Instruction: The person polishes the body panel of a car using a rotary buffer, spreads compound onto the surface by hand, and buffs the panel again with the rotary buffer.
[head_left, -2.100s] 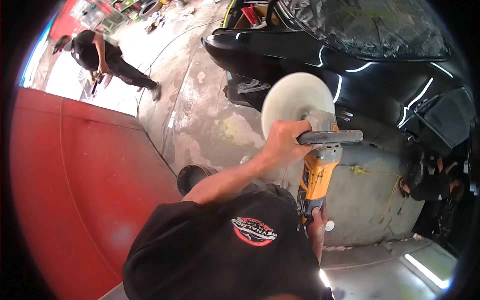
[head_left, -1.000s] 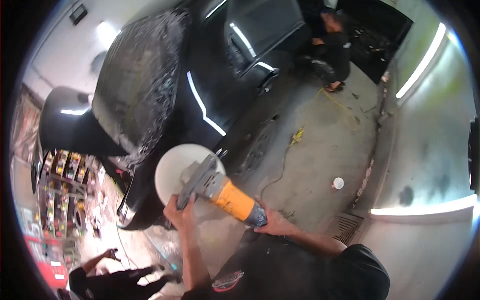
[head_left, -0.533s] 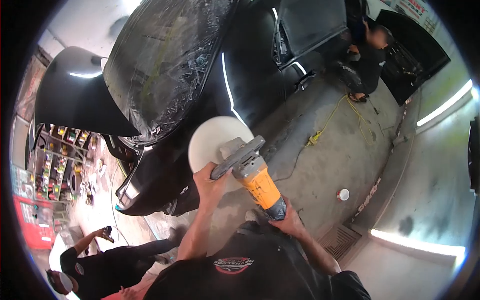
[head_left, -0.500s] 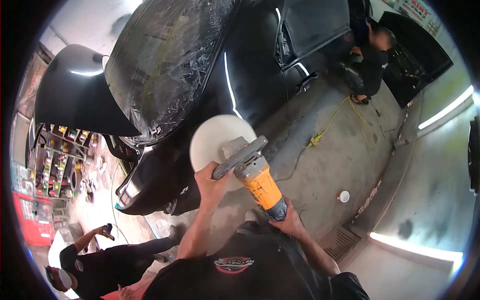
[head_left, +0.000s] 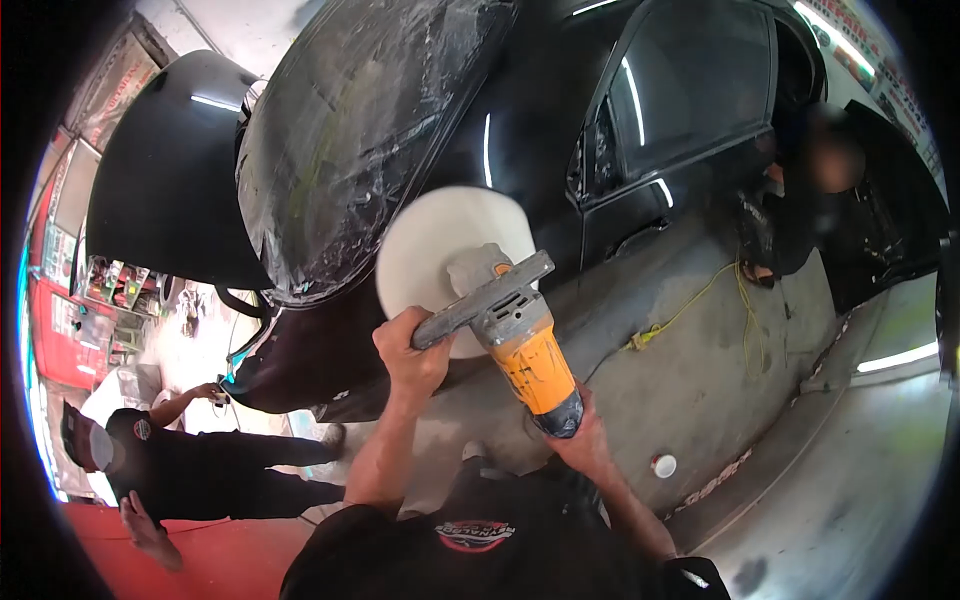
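Observation:
An orange power polisher [head_left: 532, 372] with a wide white round pad [head_left: 425, 245] is held out in front of me. My left hand [head_left: 412, 358] is wrapped round its grey side handle [head_left: 485, 300]. Its dark rear end is gripped by my right hand [head_left: 584, 440]. The pad overlaps the side of a black car [head_left: 545, 130] from this angle, and I cannot tell whether it touches the panel. Most of the pad's working face is turned away from me.
Crinkled plastic sheeting [head_left: 350, 130] covers the windscreen, and the bonnet [head_left: 165, 180] stands raised. One co-worker [head_left: 210, 465] is at the left, another person [head_left: 795, 215] crouches at the right. A yellow cord [head_left: 690, 308] and a small white tub [head_left: 663, 466] lie on the floor.
The view has shifted, and the polisher's pad appears slightly higher in it. The co-worker at the left now reaches toward the car's front end. Both my hands keep their hold.

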